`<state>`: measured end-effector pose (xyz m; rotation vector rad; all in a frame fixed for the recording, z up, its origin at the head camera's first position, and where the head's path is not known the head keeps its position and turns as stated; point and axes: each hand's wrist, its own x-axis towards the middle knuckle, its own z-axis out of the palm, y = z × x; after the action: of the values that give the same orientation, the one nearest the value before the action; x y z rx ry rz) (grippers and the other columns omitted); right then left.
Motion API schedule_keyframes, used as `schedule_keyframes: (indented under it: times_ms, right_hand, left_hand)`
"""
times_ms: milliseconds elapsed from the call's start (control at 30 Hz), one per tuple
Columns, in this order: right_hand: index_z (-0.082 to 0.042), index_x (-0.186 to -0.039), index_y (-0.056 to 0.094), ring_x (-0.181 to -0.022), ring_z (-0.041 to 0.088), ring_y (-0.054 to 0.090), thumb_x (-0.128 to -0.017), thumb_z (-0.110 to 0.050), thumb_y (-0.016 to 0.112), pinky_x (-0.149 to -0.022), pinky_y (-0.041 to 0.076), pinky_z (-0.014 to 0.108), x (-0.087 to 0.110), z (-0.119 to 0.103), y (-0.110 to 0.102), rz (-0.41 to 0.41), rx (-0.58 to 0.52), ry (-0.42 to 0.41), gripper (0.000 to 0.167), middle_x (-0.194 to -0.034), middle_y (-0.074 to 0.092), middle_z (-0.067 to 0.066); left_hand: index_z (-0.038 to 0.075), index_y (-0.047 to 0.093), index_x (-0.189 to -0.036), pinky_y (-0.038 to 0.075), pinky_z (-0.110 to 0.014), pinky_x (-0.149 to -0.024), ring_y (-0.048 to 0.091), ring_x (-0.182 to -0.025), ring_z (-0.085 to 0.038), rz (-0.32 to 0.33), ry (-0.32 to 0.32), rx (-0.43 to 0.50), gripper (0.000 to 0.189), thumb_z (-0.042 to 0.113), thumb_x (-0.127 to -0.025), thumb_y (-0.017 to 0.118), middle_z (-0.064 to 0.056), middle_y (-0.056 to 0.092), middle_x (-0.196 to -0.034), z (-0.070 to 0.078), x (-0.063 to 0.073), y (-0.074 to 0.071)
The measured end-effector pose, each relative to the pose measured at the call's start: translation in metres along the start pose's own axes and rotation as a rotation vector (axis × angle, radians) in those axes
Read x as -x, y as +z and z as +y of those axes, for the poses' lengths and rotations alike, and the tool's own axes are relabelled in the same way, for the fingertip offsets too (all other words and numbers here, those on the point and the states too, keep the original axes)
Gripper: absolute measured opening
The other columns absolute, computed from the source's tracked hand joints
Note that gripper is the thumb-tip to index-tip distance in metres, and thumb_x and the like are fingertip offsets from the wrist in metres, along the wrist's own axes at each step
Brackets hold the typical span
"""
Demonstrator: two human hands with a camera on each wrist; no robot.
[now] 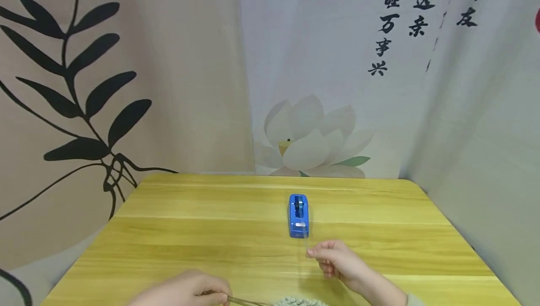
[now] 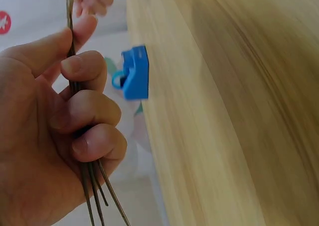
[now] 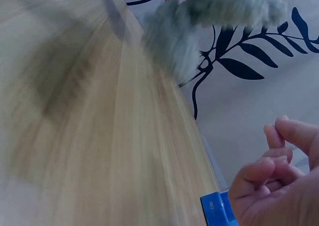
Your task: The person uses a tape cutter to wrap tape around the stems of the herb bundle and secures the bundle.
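Observation:
My left hand [image 1: 191, 289] grips a bundle of thin brown stems [image 2: 71, 36], fingers curled round them and the loose ends sticking out below the palm in the left wrist view. Fluffy pale green heads [image 3: 172, 41] top the stems, blurred in the right wrist view and only partly seen at the head view's bottom edge. Thumb and forefinger of my right hand [image 1: 343, 264] pinch the end of a strip of clear tape [image 1: 306, 244]. That strip runs toward the front of a blue tape dispenser [image 1: 298, 217], which stands on the table just beyond the right hand.
The wooden table [image 1: 202, 231] has rounded far corners. Behind it hangs a pale curtain [image 1: 198, 85] printed with dark leaves, a lotus flower and black characters. More curtain closes in along the right side.

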<state>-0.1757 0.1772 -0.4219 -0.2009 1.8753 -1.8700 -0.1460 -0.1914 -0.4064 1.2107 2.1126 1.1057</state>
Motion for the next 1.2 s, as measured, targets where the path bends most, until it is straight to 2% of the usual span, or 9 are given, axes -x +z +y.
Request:
schedule_keyframes:
  times_ms: [100, 267, 433, 600, 700, 867, 1033, 1100, 1200]
  right_hand:
    - [-0.011, -0.081, 0.067, -0.051, 0.005, 0.035, -0.091, -0.017, 0.062, -0.050, 0.035, 0.019, -0.001, -0.005, -0.001, -0.010, 0.012, -0.011, 0.013, -0.059, 0.043, -0.008]
    - [-0.012, -0.078, 0.067, -0.051, 0.006, 0.035, -0.091, -0.018, 0.063, -0.051, 0.035, 0.020, -0.003, -0.012, -0.001, -0.019, 0.037, -0.007, 0.015, -0.058, 0.043, -0.008]
    - [-0.010, -0.079, 0.067, -0.050, 0.006, 0.035, -0.089, -0.019, 0.066, -0.051, 0.035, 0.020, -0.004, -0.017, 0.000, -0.013, 0.054, -0.011, 0.014, -0.056, 0.042, -0.007]
    - [-0.008, -0.080, 0.067, -0.050, 0.007, 0.034, -0.089, -0.019, 0.067, -0.051, 0.034, 0.021, -0.006, -0.021, 0.001, -0.008, 0.053, -0.011, 0.013, -0.055, 0.041, -0.007]
    - [-0.007, -0.083, 0.068, -0.050, 0.007, 0.034, -0.089, -0.019, 0.067, -0.051, 0.034, 0.021, -0.006, -0.022, 0.002, -0.008, 0.049, -0.008, 0.014, -0.055, 0.041, -0.007]
    - [-0.007, -0.082, 0.068, -0.049, 0.006, 0.034, -0.088, -0.019, 0.068, -0.049, 0.035, 0.019, -0.006, -0.023, 0.004, -0.018, 0.044, -0.018, 0.014, -0.056, 0.043, -0.007]
    - [-0.008, -0.079, 0.067, -0.050, 0.006, 0.035, -0.089, -0.017, 0.067, -0.049, 0.035, 0.018, -0.005, -0.021, 0.005, -0.007, 0.042, -0.037, 0.013, -0.061, 0.047, -0.006]
    - [-0.008, -0.079, 0.067, -0.051, 0.006, 0.036, -0.089, -0.017, 0.067, -0.049, 0.035, 0.018, -0.004, -0.019, 0.006, -0.002, 0.035, -0.036, 0.014, -0.066, 0.051, -0.005]
    - [-0.008, -0.078, 0.066, -0.051, 0.006, 0.036, -0.090, -0.018, 0.067, -0.049, 0.035, 0.019, -0.002, -0.013, 0.007, 0.009, 0.013, -0.027, 0.016, -0.066, 0.050, -0.005]
  left_hand:
    - [0.024, 0.061, -0.091, 0.048, -0.019, -0.061, 0.047, -0.064, 0.007, 0.006, -0.005, -0.072, 0.025, 0.024, -0.105, 0.041, 0.019, 0.045, -0.069, 0.004, -0.010, 0.004]
    - [0.022, 0.064, -0.091, 0.044, -0.018, -0.050, 0.040, -0.055, 0.005, 0.031, -0.090, -0.209, 0.026, 0.027, -0.105, 0.042, 0.020, 0.045, -0.065, 0.005, -0.031, 0.016]
    - [0.019, 0.063, -0.085, 0.045, -0.018, -0.054, 0.043, -0.056, 0.003, 0.060, -0.148, -0.325, 0.025, 0.026, -0.103, 0.047, 0.019, 0.051, -0.068, 0.004, -0.056, 0.028]
    - [0.017, 0.066, -0.087, 0.049, -0.020, -0.063, 0.053, -0.067, 0.003, 0.089, -0.212, -0.357, 0.021, 0.020, -0.100, 0.050, 0.016, 0.064, -0.082, 0.007, -0.075, 0.032]
    - [0.015, 0.068, -0.090, 0.050, -0.021, -0.065, 0.054, -0.067, 0.002, 0.132, -0.238, -0.359, 0.021, 0.018, -0.099, 0.050, 0.014, 0.064, -0.079, 0.009, -0.086, 0.034]
    - [0.013, 0.070, -0.090, 0.047, -0.020, -0.060, 0.047, -0.056, 0.000, 0.243, -0.225, -0.377, 0.021, 0.018, -0.099, 0.052, 0.012, 0.061, -0.073, 0.005, -0.106, 0.038]
    - [0.012, 0.072, -0.090, 0.044, -0.019, -0.055, 0.043, -0.054, 0.000, 0.308, -0.215, -0.392, 0.019, 0.015, -0.098, 0.055, 0.010, 0.066, -0.080, 0.000, -0.130, 0.040]
    - [0.011, 0.073, -0.092, 0.044, -0.019, -0.054, 0.042, -0.053, 0.000, 0.332, -0.215, -0.372, 0.018, 0.014, -0.097, 0.056, 0.009, 0.067, -0.080, -0.002, -0.137, 0.041]
    - [0.010, 0.073, -0.095, 0.042, -0.019, -0.050, 0.041, -0.051, 0.000, 0.352, -0.220, -0.325, 0.017, 0.011, -0.096, 0.056, 0.010, 0.063, -0.073, -0.005, -0.144, 0.042]
